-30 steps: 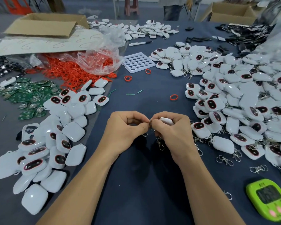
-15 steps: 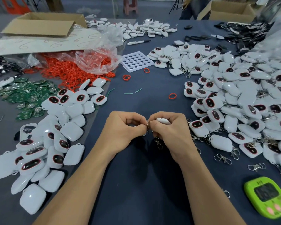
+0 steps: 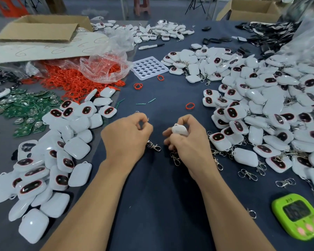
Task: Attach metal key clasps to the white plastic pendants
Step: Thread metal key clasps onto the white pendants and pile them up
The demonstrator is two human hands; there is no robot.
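1. Both hands are over the dark blue table (image 3: pixel 152 196) at the centre of the frame, apart from each other with a gap of bare cloth between them.
2. The right hand (image 3: pixel 188 144) has its fingers curled round a white pendant (image 3: pixel 179 130), which sticks up out of the top of the grip, loop end up.
3. The left hand (image 3: pixel 127 136) is curled, with thumb and forefinger tips drawn together. That spot is blurred, so I cannot tell whether anything small is pinched there.
4. A metal clasp (image 3: pixel 154 146) shows just under the left hand's knuckles. I cannot tell whether it hangs from the hand or lies on the cloth.
5. More clasps (image 3: pixel 175 159) sit bunched beneath the right hand.
6. A big heap of pendants (image 3: pixel 257 98) fills the right of the frame, several with clasps on them.
7. A smaller heap (image 3: pixel 76 147) lies at lower left.
8. A few loose clasps (image 3: pixel 247 174) lie at the near edge of the right heap.
9. A green timer (image 3: pixel 297 216) lies at lower right.
10. At upper left are red rings (image 3: pixel 71 80) spilling from a clear plastic bag (image 3: pixel 105 67), with green circuit boards (image 3: pixel 25 109) below them.
11. A white holed tray (image 3: pixel 149 67) lies just right of the bag.
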